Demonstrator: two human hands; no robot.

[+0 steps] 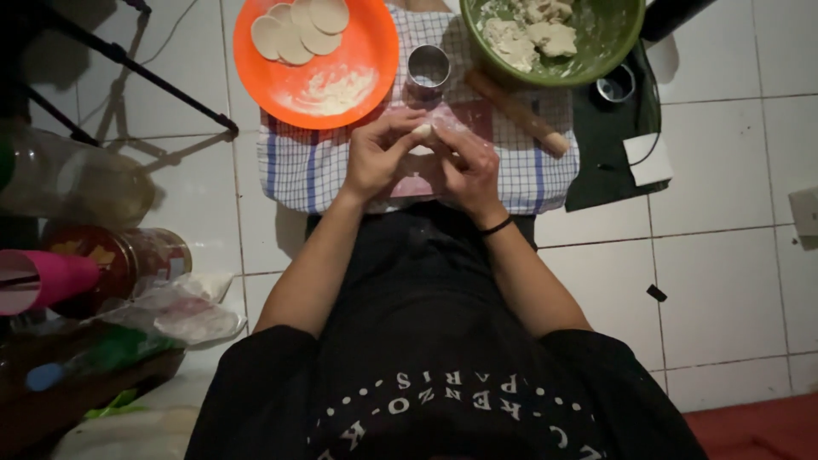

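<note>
An orange plate [362, 51] with flat dough circles [298, 30] lies on the checked cloth [294, 162]. The left hand [379, 158] and the right hand [469, 170] meet over the cloth, and the fingers of both pinch one small piece of dough [423, 131]. Behind them stand a metal ring cutter [428, 68], a rolling pin [515, 112] and a green bowl [605, 43].

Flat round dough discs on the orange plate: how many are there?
3 at least: flat round dough discs overlap at the far rim of the orange plate, at and. The picture's top edge cuts them, so more may be hidden.
</note>
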